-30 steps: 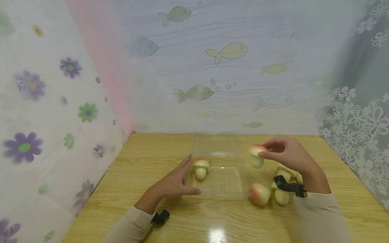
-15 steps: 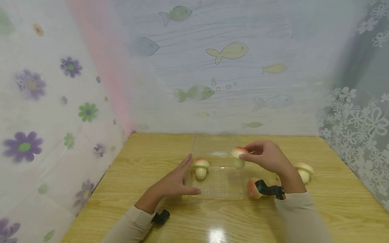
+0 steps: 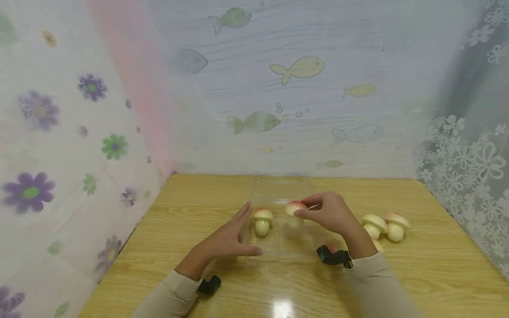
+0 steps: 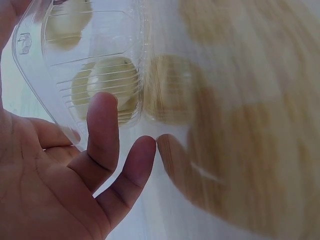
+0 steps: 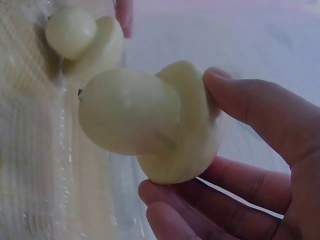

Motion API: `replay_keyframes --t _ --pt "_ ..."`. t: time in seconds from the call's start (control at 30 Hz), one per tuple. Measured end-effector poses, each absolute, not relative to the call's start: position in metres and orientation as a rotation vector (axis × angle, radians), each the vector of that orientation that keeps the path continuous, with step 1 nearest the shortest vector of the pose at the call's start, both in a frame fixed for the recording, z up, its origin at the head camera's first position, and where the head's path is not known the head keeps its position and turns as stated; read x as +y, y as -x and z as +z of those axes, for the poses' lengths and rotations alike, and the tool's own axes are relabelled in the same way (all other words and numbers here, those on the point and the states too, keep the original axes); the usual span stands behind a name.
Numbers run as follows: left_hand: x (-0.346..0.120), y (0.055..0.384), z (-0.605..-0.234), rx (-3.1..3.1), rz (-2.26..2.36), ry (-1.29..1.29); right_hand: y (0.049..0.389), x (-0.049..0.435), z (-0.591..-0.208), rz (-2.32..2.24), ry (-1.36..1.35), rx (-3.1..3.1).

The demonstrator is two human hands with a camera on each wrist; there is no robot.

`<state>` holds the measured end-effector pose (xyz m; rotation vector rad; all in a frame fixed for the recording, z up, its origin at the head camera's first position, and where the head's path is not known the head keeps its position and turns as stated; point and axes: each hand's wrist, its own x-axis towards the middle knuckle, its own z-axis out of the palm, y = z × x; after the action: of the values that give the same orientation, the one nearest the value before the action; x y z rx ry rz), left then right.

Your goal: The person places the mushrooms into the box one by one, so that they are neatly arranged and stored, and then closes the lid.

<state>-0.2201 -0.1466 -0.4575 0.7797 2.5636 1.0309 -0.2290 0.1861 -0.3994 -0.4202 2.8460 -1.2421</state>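
A clear plastic box (image 3: pixel 274 254) lies on the table, its lid (image 3: pixel 280 187) folded back toward the wall. Inside, at the left, sits one toy mushroom (image 3: pixel 262 222) with a pale stem and a reddish cap. My left hand (image 3: pixel 222 240) rests at the box's left side, fingers and thumb spread along the wall. In the left wrist view the fingers (image 4: pixel 102 125) lie against the clear plastic. Over the right half of the box, my right hand (image 3: pixel 328 213) pinches a second mushroom (image 5: pixel 135 112) by its cap, stem pointing down in the head view.
Several more mushrooms (image 3: pixel 395 227) lie on the wooden table (image 3: pixel 191 194) to the right of the box; one is partly hidden behind the right wrist's black camera mount (image 3: pixel 333 256). A fish-patterned sheet (image 3: pixel 254 145) hangs behind the table, a flowered one (image 3: pixel 71 176) at the left.
My right hand has carried its mushroom leftward from beside the box to above the box's right half, slightly lower now. The left hand and the mushroom in the box stay in place.
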Motion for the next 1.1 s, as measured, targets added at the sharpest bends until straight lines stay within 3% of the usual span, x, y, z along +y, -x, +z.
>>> replay_keyframes --t 1.1 --pt "-0.147 0.223 -0.462 2.551 1.052 -0.798 0.228 0.146 -0.422 -1.147 0.228 2.877"
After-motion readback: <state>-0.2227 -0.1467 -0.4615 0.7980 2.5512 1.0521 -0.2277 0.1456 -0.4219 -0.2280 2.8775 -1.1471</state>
